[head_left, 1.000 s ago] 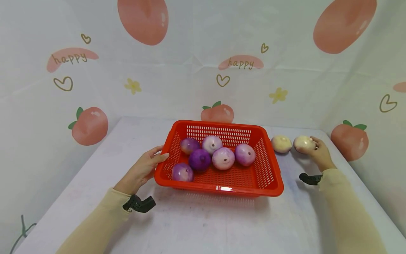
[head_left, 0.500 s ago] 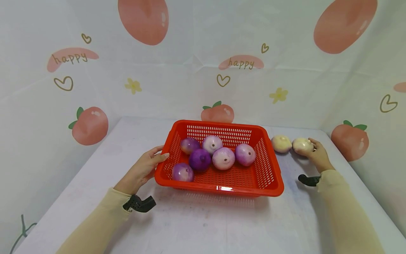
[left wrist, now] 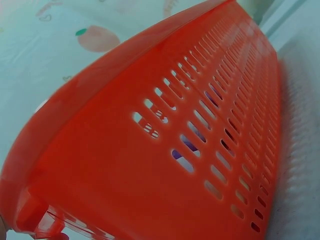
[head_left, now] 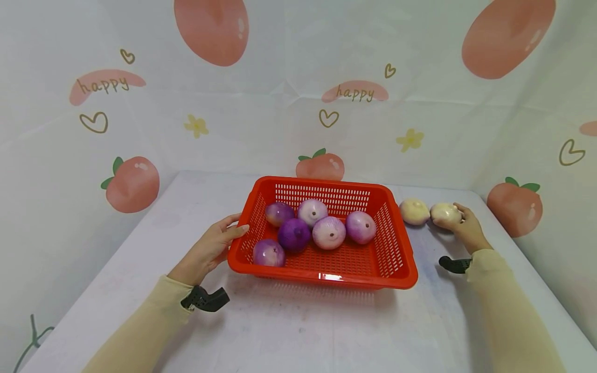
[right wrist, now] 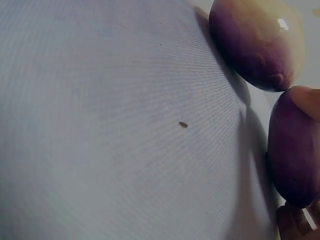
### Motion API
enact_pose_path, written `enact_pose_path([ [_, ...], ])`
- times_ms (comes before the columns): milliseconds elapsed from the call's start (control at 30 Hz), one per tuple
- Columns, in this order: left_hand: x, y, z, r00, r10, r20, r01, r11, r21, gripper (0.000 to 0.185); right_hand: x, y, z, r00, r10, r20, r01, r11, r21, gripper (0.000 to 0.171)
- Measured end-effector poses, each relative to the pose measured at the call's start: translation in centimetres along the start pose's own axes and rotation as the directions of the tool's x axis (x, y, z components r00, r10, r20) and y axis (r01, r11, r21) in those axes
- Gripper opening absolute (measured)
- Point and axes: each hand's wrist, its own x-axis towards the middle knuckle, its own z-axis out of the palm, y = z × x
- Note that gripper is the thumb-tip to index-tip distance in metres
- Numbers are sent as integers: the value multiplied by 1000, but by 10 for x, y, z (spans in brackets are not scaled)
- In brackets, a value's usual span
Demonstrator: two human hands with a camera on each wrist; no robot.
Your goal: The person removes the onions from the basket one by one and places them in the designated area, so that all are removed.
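Note:
A red plastic basket (head_left: 326, 282) stands mid-table with several purple onions (head_left: 294, 234) inside. My left hand (head_left: 210, 246) grips its left rim, thumb over the edge and the other fingers partly hidden below. In the left wrist view the basket's slotted wall (left wrist: 125, 170) fills most of the frame. To the right of the basket, my right hand (head_left: 470, 228) holds a cream-and-purple onion (head_left: 445, 213) by its right side. A similar pale onion (head_left: 414, 211) sits on its left, close to the basket. The right wrist view shows the held onion (right wrist: 292, 150) touching the other onion (right wrist: 257, 42).
The white tabletop (head_left: 298, 331) extends in front of the basket. Behind it hangs a white cloth (head_left: 261, 129) printed with fruit and hearts. A dark camera mount (head_left: 205, 299) sticks out from the left wrist, another mount (head_left: 454, 264) from the right. A thin cable (head_left: 33, 339) shows at far left.
My right hand has shifted slightly left with the onion, bringing it up to the neighbouring pale onion. During the last half second, little has moved. The left hand and basket stay in place.

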Motion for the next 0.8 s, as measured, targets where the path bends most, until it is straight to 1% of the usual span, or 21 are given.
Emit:
enact_pose_path([
  [167,0,1,0,1000,-11,-3,11,1000,-10,63,1,0,-1,1000,17,17,-17,1000,11,94],
  [500,0,1,1,1000,-14,-6,14,1000,-9,64,0,0,0,1000,22,19,-22,1000,20,94],
  [767,0,0,0,1000,9,-4,-9,1000,13,63,2,2,-1,999,28,27,-29,999,24,101],
  [800,0,0,0,1000,10,-3,-10,1000,11,63,2,3,0,999,38,10,-38,999,31,102],
])
